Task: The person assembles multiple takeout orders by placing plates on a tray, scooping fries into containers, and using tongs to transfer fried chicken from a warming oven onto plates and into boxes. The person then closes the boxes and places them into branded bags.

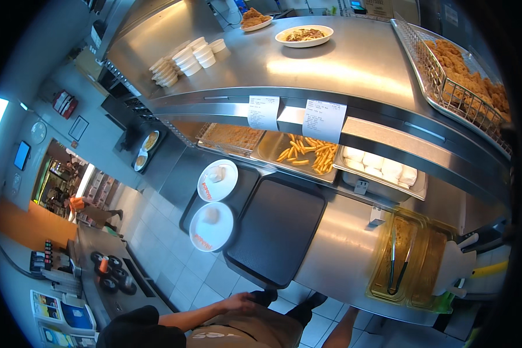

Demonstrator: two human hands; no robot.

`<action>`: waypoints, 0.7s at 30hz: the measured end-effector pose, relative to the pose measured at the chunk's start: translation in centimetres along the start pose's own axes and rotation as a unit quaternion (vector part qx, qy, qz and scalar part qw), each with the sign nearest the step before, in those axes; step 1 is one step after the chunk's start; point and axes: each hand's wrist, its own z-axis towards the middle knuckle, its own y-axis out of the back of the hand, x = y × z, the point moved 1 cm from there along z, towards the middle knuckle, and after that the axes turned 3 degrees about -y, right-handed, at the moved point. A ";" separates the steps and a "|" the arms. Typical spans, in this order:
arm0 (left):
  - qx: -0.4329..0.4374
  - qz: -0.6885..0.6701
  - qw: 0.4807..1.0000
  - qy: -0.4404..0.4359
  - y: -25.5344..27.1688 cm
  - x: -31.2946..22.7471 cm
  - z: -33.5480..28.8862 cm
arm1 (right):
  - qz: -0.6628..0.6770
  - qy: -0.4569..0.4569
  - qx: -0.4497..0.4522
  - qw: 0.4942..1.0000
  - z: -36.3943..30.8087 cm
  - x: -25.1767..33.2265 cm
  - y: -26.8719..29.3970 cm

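My left hand (240, 303) hangs in front of my tan apron (252, 326), its fingers loosely stretched and nothing seen in them. Of my right arm only the forearm (341, 329) shows; the hand is hidden by the counter edge. Ahead of my left hand, a bare black tray (278, 226) lies at the counter edge. It overlaps a second black tray (248, 178), on which rest two white plates, a far one (226, 173) and a near one (221, 216). Each plate carries a small white lidded cup.
Fries (313, 152) fill part of a metal pan beneath the shelf, beside white wrapped items (380, 165). Black-handled tongs (395, 278) lie in a yellowish pan at right. The shelf above holds stacked cups (185, 60), a food dish (305, 36) and a fried-food basket (464, 72).
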 end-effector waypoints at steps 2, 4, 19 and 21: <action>-0.109 -0.240 0.960 -0.097 0.9 0.4 1.5 | 0.004 -0.004 0.002 1.000 0.0 0.1 1.0; -0.123 -0.458 0.873 -0.117 3.0 0.8 3.1 | -0.001 -0.006 -0.001 1.000 -0.5 -0.3 3.3; -0.153 -0.574 0.782 -0.191 23.8 5.9 2.7 | -0.416 0.086 0.096 0.900 -41.2 4.4 4.1; -0.166 -0.524 0.817 -0.175 23.4 6.4 1.5 | -0.270 0.099 0.222 0.932 -41.4 1.4 -2.7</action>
